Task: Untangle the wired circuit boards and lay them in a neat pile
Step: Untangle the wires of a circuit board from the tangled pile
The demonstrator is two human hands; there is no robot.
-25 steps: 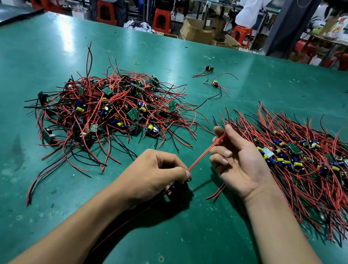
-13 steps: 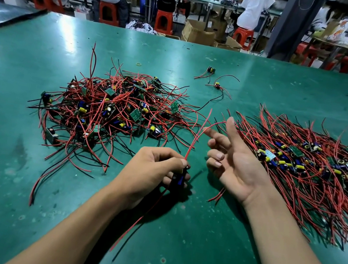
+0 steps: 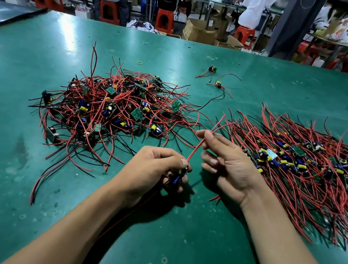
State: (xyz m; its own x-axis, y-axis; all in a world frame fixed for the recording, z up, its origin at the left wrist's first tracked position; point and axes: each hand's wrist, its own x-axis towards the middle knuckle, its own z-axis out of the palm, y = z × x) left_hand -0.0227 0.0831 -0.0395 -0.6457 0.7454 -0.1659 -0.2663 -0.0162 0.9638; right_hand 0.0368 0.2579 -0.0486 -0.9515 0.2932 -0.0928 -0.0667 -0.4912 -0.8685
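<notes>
Far out to the left of the left hand (image 3: 154, 170), and a little beyond it, lies the tangled heap (image 3: 111, 111). It is a mound of small green boards with blue and yellow parts, knotted up in red and black wires that stick out on every side. One long red strand (image 3: 37, 177) trails from the heap toward the near edge of the green table (image 3: 169, 259).

The left hand is raised just above the table with its fingers curled round a small circuit board (image 3: 178, 176), the thumb pressed on top. A thin red lead (image 3: 131, 212) hangs from the board back under the left forearm. From the thumb side of this hand a red wire (image 3: 197, 146) rises at a slant, up and to the right.

The right hand (image 3: 230, 162) is just beside the left one, palm turned toward it. Its thumb and forefinger pinch that wire near the upper end, the other fingers are loosely bent, and the wire's free tips fan out past the fingertips.

Immediately right of the right hand, and spreading well away from it, is the sorted pile (image 3: 301, 168). Its boards lie in a band along the middle, with their red wires combed roughly the same way.

Beyond both hands, well apart from them, two loose boards (image 3: 212, 69) (image 3: 218, 84) sit on the table with their leads, and a small yellow rubber band (image 3: 139, 63) lies to their left.
</notes>
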